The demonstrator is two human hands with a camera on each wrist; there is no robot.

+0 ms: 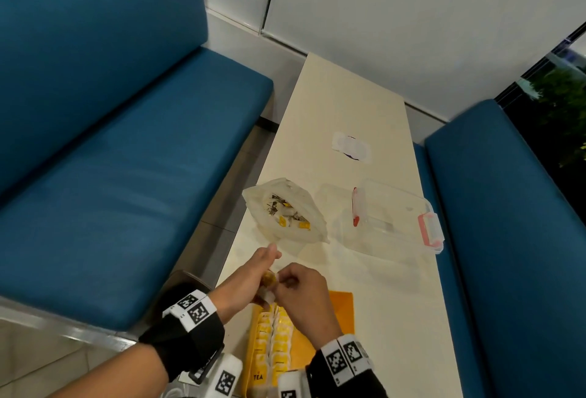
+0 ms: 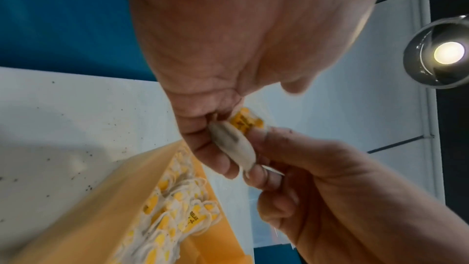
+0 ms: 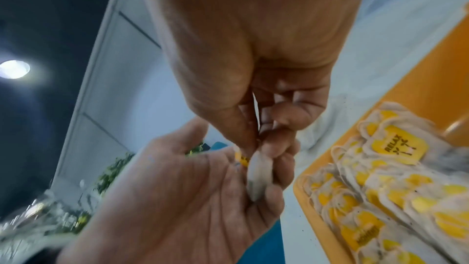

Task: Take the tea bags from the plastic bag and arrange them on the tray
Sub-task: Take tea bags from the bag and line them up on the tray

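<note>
Both hands meet just above the far end of the orange tray (image 1: 344, 307). My left hand (image 1: 258, 270) and right hand (image 1: 296, 283) pinch one white tea bag (image 1: 269, 283) with a yellow tag between them. In the left wrist view the tea bag (image 2: 233, 145) sits between the fingers of both hands, and its tag (image 2: 245, 120) pokes out above. Two rows of tea bags (image 1: 274, 340) with yellow tags lie on the tray. The plastic bag (image 1: 285, 210) lies open farther up the table, with several tea bags inside.
A clear plastic box (image 1: 391, 217) with red clips stands right of the plastic bag. A white and purple sticker (image 1: 352, 147) lies farther back on the cream table (image 1: 396, 318). Blue benches (image 1: 126, 175) flank the table on both sides.
</note>
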